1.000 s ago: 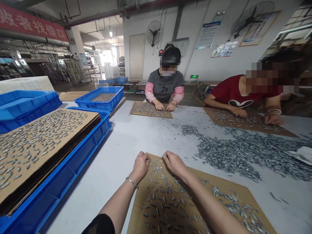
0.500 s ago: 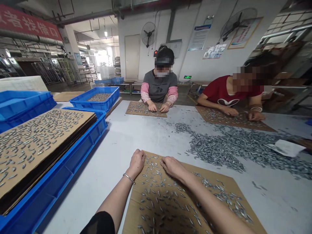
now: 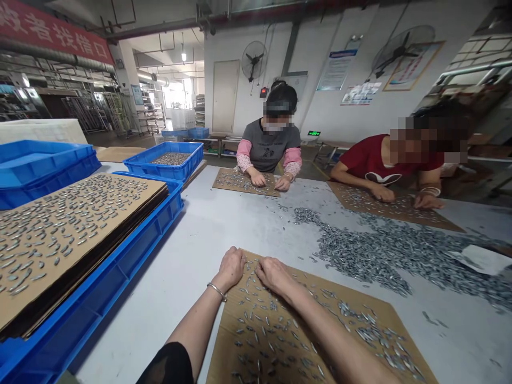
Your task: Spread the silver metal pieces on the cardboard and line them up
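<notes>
In front of me a brown cardboard sheet (image 3: pixel 240 298) lies on the white table, strewn with small silvery metal pieces (image 3: pixel 368 325). My left hand (image 3: pixel 232 265) rests at the sheet's far left corner, its fingers curled at the edge; what they hold, if anything, is hidden. A little to its right, my right hand (image 3: pixel 274 273) is over the far edge of the sheet with fingers bent down among the pieces. Its fingertips are turned away, so any piece in them cannot be made out. The right forearm crosses above the sheet.
A large heap of the same pieces (image 3: pixel 364 256) spreads across the table (image 3: pixel 192 234) at right. Left, a blue tray (image 3: pixel 132 272) carries stacked cardboard (image 3: pixel 100 234) covered in pieces. Another blue tray (image 3: pixel 168 168) stands behind. Two co-workers (image 3: pixel 268 144) (image 3: pixel 376 160) work over their own sheets.
My right hand has shifted left along the sheet's far edge, closer to my left hand. My left hand stays at the corner. The camera view has turned slightly.
</notes>
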`<control>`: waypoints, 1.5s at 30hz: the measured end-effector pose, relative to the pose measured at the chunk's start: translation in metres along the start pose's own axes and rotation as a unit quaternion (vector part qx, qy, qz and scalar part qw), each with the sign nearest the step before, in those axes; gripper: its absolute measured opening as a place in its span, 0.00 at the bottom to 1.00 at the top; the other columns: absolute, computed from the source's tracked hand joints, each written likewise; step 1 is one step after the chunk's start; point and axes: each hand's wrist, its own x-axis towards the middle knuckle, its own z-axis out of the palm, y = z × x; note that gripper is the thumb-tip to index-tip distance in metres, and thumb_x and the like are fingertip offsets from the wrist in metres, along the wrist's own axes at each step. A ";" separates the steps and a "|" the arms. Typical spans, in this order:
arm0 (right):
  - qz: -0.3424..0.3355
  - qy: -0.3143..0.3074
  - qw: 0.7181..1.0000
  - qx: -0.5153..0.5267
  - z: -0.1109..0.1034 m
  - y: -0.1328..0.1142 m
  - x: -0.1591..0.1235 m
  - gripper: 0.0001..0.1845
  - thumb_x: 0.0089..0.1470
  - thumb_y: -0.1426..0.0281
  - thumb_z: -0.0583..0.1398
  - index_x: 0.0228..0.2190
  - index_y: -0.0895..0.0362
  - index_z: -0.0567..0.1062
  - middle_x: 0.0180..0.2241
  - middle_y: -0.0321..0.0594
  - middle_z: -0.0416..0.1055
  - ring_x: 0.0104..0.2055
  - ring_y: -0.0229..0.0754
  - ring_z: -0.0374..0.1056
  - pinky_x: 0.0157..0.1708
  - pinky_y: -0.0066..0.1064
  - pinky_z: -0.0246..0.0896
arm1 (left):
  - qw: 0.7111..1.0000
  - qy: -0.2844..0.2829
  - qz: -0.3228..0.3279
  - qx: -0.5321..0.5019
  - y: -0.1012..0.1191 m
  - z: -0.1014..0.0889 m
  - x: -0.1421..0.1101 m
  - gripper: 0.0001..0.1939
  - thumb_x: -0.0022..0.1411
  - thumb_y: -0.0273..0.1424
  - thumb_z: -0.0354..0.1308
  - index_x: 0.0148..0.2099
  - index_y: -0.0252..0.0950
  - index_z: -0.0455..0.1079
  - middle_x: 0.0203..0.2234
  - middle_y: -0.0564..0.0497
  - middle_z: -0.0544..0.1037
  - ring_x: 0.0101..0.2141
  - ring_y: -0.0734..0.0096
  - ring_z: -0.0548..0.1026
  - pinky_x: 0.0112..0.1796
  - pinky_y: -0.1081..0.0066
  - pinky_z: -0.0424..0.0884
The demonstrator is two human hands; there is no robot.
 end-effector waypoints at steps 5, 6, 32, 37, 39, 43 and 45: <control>0.001 0.012 1.000 0.001 0.006 -0.002 -0.002 0.10 0.61 0.72 0.56 0.30 0.57 0.75 0.33 0.46 0.77 0.35 0.43 0.71 0.32 0.30 0.49 | 0.999 -0.031 0.017 0.007 -0.001 -0.004 0.000 0.12 0.72 0.31 0.48 0.38 0.36 0.71 0.39 0.43 0.73 0.42 0.60 0.73 0.47 0.64 0.69; -0.004 0.014 1.000 0.005 0.007 -0.001 -0.002 0.09 0.60 0.72 0.56 0.30 0.57 0.75 0.34 0.45 0.77 0.35 0.42 0.70 0.33 0.30 0.49 | 0.999 -0.032 0.014 0.008 0.000 -0.004 0.000 0.13 0.72 0.30 0.48 0.37 0.36 0.71 0.40 0.42 0.73 0.42 0.59 0.73 0.48 0.64 0.69; -0.037 0.009 0.999 0.024 -0.019 -0.005 0.028 0.10 0.63 0.71 0.55 0.36 0.54 0.78 0.39 0.41 0.76 0.42 0.41 0.69 0.40 0.28 0.54 | 0.994 0.070 -0.051 -0.071 -0.006 0.006 0.004 0.07 0.61 0.23 0.54 0.31 0.37 0.69 0.34 0.45 0.74 0.38 0.63 0.74 0.44 0.66 0.71; -0.029 -0.009 0.999 0.034 -0.010 -0.015 0.051 0.07 0.59 0.73 0.58 0.34 0.56 0.77 0.38 0.44 0.77 0.40 0.41 0.70 0.38 0.28 0.54 | 0.989 0.100 -0.053 -0.091 -0.011 0.003 0.006 0.09 0.63 0.24 0.52 0.32 0.37 0.69 0.33 0.46 0.74 0.37 0.63 0.74 0.43 0.65 0.71; -0.019 0.001 0.999 0.048 -0.014 -0.008 0.051 0.08 0.59 0.73 0.57 0.35 0.57 0.77 0.37 0.44 0.78 0.39 0.41 0.70 0.38 0.28 0.55 | 0.989 0.103 -0.047 -0.098 -0.014 0.004 0.007 0.09 0.63 0.24 0.53 0.31 0.38 0.69 0.31 0.47 0.74 0.36 0.63 0.74 0.42 0.66 0.70; 0.015 0.032 0.996 0.082 -0.029 0.024 0.024 0.07 0.59 0.71 0.55 0.35 0.56 0.75 0.33 0.40 0.78 0.35 0.40 0.70 0.36 0.27 0.56 | 0.987 0.111 -0.034 -0.111 -0.018 0.007 0.009 0.10 0.62 0.24 0.53 0.29 0.38 0.69 0.30 0.48 0.73 0.34 0.65 0.74 0.40 0.66 0.70; 0.022 0.038 0.992 0.116 -0.030 0.040 0.001 0.05 0.56 0.70 0.57 0.32 0.55 0.73 0.30 0.37 0.77 0.32 0.39 0.69 0.34 0.26 0.55 | 0.986 0.115 -0.025 -0.117 -0.020 0.008 0.009 0.10 0.62 0.23 0.53 0.29 0.38 0.68 0.30 0.48 0.73 0.34 0.65 0.74 0.41 0.66 0.70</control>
